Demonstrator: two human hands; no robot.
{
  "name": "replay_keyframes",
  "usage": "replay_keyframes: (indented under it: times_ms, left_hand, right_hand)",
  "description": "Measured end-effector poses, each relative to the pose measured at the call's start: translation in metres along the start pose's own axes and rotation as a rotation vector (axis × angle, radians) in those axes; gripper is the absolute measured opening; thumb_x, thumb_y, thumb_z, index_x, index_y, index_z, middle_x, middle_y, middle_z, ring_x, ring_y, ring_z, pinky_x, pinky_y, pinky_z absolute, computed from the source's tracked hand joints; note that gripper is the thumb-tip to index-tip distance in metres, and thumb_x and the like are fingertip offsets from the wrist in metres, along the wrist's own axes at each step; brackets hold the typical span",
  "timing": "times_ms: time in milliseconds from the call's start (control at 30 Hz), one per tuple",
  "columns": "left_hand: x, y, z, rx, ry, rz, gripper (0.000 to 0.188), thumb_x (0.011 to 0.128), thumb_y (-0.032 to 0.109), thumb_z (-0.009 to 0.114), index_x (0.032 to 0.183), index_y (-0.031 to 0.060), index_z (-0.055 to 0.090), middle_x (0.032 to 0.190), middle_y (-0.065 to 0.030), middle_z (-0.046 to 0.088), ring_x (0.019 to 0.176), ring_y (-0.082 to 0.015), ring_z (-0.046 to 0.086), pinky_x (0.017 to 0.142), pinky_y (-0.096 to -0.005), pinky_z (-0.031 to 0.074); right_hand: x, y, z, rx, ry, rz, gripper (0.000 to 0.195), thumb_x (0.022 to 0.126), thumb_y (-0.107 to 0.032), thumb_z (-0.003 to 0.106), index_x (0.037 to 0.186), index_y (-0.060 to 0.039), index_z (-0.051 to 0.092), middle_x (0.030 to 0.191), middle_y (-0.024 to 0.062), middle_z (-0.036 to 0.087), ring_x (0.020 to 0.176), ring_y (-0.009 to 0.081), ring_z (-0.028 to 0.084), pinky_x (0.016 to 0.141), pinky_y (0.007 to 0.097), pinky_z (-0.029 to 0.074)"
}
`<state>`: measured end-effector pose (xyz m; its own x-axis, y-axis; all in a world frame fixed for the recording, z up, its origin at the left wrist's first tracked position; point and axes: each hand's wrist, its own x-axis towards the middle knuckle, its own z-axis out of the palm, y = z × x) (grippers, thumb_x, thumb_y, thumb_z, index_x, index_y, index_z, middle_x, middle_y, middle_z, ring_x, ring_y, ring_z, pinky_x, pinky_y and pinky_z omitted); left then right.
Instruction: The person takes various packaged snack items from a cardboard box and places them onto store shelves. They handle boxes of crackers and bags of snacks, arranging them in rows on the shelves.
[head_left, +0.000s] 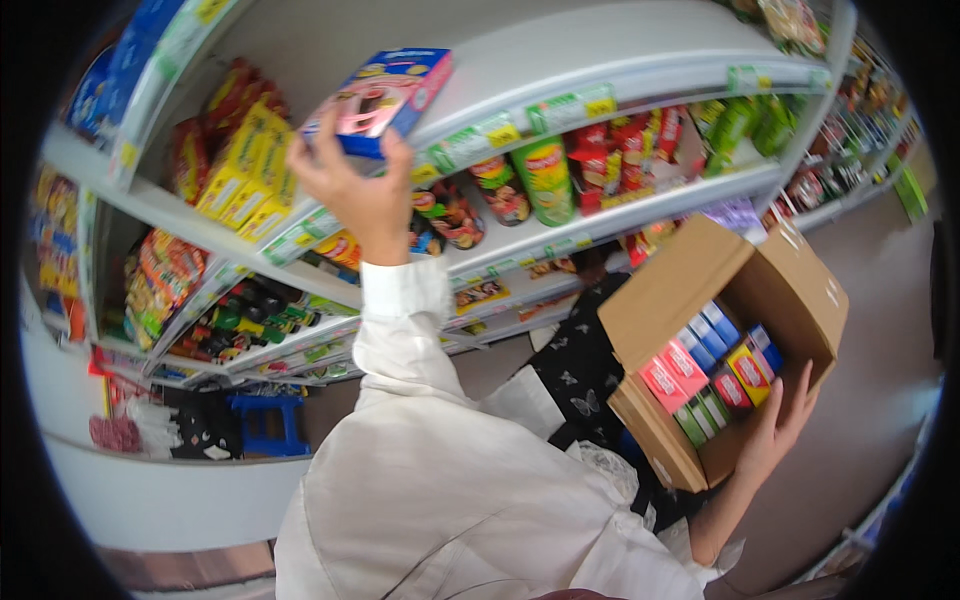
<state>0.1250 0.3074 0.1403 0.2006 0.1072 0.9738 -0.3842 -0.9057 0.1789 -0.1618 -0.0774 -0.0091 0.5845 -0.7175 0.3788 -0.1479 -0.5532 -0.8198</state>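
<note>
My left hand (367, 176) is at the front of the upper shelf. Its thumb and fingers grip the near end of a blue-and-pink product carton (386, 97), which lies at a slant; whether it rests fully on the shelf I cannot tell. My right hand (772, 431) holds the near side of an open cardboard box (675, 300), fingers spread over its rim. Inside the box sit several small cartons: red-pink ones (675, 375), blue-and-white ones (709, 330), a yellow-and-red one (750, 371) and green ones (701, 416).
Yellow cartons (251, 176) stand left of my left hand. Canisters (546, 180) and red snack bags (626, 154) fill the shelf below. Price tags line the shelf edge (480, 142). A blue plastic stool (270, 424) is at lower left; dark butterfly-patterned fabric (581, 367) lies beside the box.
</note>
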Motion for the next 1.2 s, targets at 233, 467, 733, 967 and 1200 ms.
replay_keyframes:
  times_ms: [233,467,733,967,1200]
  left_hand:
    - [-0.039,0.082,-0.017,-0.572,0.293,0.170,0.052,0.092,0.051,0.059,0.116,0.0055,0.059,0.118,-0.0153,0.052,0.111,-0.0329,0.054,0.096,-0.0474,0.045]
    - [-0.102,0.184,-0.009,-0.961,-0.807,0.395,0.072,0.052,0.047,0.087,0.115,0.0158,0.068,0.125,-0.0214,0.053,0.108,-0.0388,0.055,0.089,-0.0484,0.045]
    - [-0.149,0.250,0.015,-0.853,-0.944,0.363,0.067,0.068,0.045,0.086,0.121,0.0108,0.061,0.124,-0.0219,0.049,0.105,-0.0389,0.057,0.087,-0.0459,0.049]
    - [-0.158,0.257,0.008,-0.753,-0.986,0.352,0.066,0.065,0.040,0.088,0.119,0.0119,0.062,0.120,-0.0195,0.050,0.106,-0.0377,0.056,0.089,-0.0470,0.047]
    - [-0.180,0.261,-0.003,-0.603,-0.937,0.391,0.068,0.068,0.046,0.085,0.121,0.0090,0.062,0.127,-0.0203,0.050,0.119,-0.0355,0.049,0.100,-0.0496,0.036]
  right_hand:
    - [0.005,-0.010,0.005,-0.120,-0.011,0.028,0.056,0.096,-0.021,0.064,0.148,-0.0097,0.047,0.155,0.0310,0.032,0.146,0.0394,0.033,0.116,0.0419,0.027]
    - [0.001,-0.016,0.003,-0.233,0.032,0.065,0.060,0.093,-0.027,0.067,0.148,-0.0122,0.047,0.153,0.0330,0.032,0.141,0.0450,0.037,0.112,0.0445,0.033]
    - [-0.004,-0.019,0.003,-0.298,0.018,0.065,0.062,0.093,-0.033,0.066,0.149,-0.0142,0.047,0.154,0.0309,0.031,0.141,0.0455,0.036,0.112,0.0478,0.034]
    - [-0.004,-0.020,0.004,-0.294,0.013,0.068,0.060,0.093,-0.034,0.067,0.147,-0.0140,0.049,0.154,0.0302,0.031,0.141,0.0452,0.036,0.112,0.0471,0.033]
    - [-0.004,-0.018,0.004,-0.234,0.010,0.067,0.057,0.092,-0.031,0.068,0.145,-0.0131,0.053,0.155,0.0287,0.031,0.141,0.0436,0.036,0.113,0.0462,0.033]
